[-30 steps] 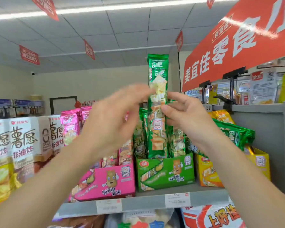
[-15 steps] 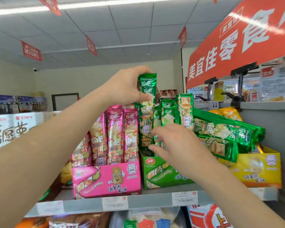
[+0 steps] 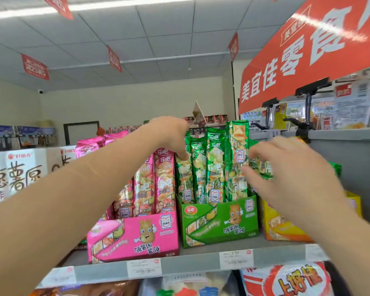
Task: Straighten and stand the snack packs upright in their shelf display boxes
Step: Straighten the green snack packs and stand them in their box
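Note:
Several green snack packs stand upright in the green display box on the shelf. My left hand reaches over from the left and curls down over the top of the leftmost green pack, gripping it. My right hand hovers blurred, fingers spread, with its fingertips at the rightmost upright green pack. Behind that hand, more green packs lie tilted to the right over the yellow display box. Pink packs stand in the pink display box to the left.
The shelf's front rail carries price tags. A red hanging sign and a grey upper shelf with black clips crowd the right. White chip cartons stand at the left. Bagged snacks fill the shelf below.
My left hand has lowered the green pack into the box's left end. My right hand has moved up and right. More green packs now stand upright in the box.

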{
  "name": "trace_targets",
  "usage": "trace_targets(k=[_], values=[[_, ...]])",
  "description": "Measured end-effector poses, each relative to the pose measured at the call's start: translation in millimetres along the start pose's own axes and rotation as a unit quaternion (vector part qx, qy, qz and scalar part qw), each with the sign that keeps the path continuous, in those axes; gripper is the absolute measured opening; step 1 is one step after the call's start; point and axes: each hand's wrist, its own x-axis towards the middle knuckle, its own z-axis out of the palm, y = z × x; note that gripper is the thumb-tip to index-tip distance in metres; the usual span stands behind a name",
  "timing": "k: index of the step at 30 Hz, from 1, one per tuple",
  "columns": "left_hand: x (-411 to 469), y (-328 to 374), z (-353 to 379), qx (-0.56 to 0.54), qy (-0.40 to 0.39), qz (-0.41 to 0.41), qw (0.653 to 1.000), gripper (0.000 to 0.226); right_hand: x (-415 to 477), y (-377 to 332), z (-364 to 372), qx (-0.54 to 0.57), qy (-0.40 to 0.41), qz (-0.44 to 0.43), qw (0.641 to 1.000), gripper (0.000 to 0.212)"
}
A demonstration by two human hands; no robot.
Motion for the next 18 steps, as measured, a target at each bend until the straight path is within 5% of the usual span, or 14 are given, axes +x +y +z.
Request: trace_targets(k=[4,7,10,14,18], values=[[-10,1,-4,0.021,0.014,-0.009,1.000,0.076,-16,28,-7,-0.179,-0.216,0.070,0.957,0.048],[-25,9,-5,-0.105,0.132,0.062,0.984,0.077,-21,25,-5,-0.181,-0.221,0.038,0.958,0.046],[-40,40,-3,-0.258,0.209,0.180,0.926,0.081,-16,26,-4,-0.148,-0.204,0.047,0.966,0.040],[-30,69,14,-0.131,0.199,0.182,0.954,0.084,-6,41,-9,0.154,-0.091,0.115,0.977,0.036],[-23,69,22,-0.125,0.241,0.158,0.949,0.080,12,46,-20,0.423,0.198,0.110,0.878,0.039]])
